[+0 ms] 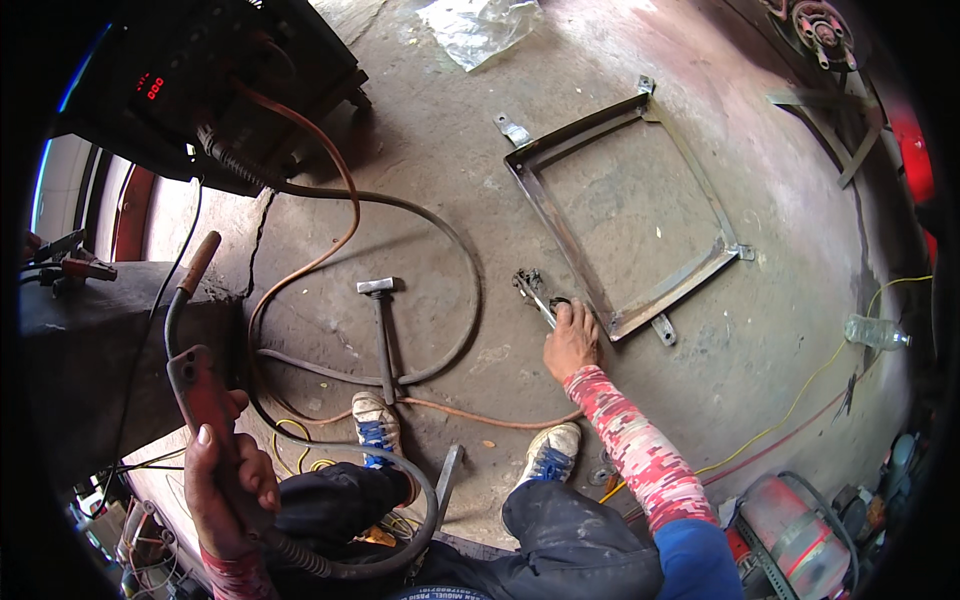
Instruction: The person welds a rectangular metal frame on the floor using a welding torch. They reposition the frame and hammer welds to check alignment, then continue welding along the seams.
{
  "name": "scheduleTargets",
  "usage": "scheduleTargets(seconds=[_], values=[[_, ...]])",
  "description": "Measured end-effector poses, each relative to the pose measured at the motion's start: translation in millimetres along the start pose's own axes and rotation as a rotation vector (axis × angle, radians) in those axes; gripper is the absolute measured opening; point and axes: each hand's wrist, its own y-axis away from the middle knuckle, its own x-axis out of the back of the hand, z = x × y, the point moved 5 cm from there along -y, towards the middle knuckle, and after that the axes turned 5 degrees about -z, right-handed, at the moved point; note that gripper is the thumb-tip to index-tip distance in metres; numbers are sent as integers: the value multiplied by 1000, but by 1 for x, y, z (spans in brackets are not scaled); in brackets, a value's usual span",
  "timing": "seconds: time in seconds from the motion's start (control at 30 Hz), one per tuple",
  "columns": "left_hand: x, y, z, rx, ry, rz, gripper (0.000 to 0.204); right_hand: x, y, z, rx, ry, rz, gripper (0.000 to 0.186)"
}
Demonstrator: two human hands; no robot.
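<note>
My left hand (pixel 225 470) is wrapped around the handle of a MIG welding torch (pixel 205 395). Its curved neck points up, ending in a copper-coloured nozzle, and its cable drops past my lap. Low over the floor, my right hand (pixel 572 342) closes on a metal clamp (pixel 533 292) that looks like an earth clamp; the palm and fingers hide part of it. Just right of that hand lies a rectangular angle-iron frame (pixel 560 225) with small metal tabs at its corners. A hammer (pixel 381 325) rests on the concrete between my hands.
A black welding machine (pixel 270 90) stands at the far left, its cables (pixel 478 280) looped across the floor. A dark bench (pixel 120 320) is at the left. Clear plastic (pixel 478 30) lies at the back, a bottle (pixel 877 332) at right, and a red tank (pixel 795 535) at lower right.
</note>
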Motion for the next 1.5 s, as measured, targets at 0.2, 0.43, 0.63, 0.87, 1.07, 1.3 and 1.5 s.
scheduleTargets(seconds=[0.2, 0.43, 0.63, 0.87, 1.07, 1.3, 1.5], values=[[-2, -1, -1, -2, -5, -29, 52, 3, -8, 0, -177, -55, -108, 77], [0, -3, -1, 14, -6, 11, 52, 20, -33, 6, -332, -276, -583, 58], [2, -5, -2, 10, 26, 25, 54, 10, -28, 8, -313, -967, -699, 49], [-2, -7, -3, 7, 39, 25, 55, 44, -57, 5, -347, -1447, -658, 37], [-9, -8, -5, -1, 17, -4, 56, 40, -85, 16, -451, -1628, -662, 48], [-15, -9, -15, -38, 1, 24, 55, 18, -126, -15, -342, -2167, -593, 52], [-13, -18, -18, -23, 32, -98, 57, 10, -140, -33, -538, -2061, -644, 77]])
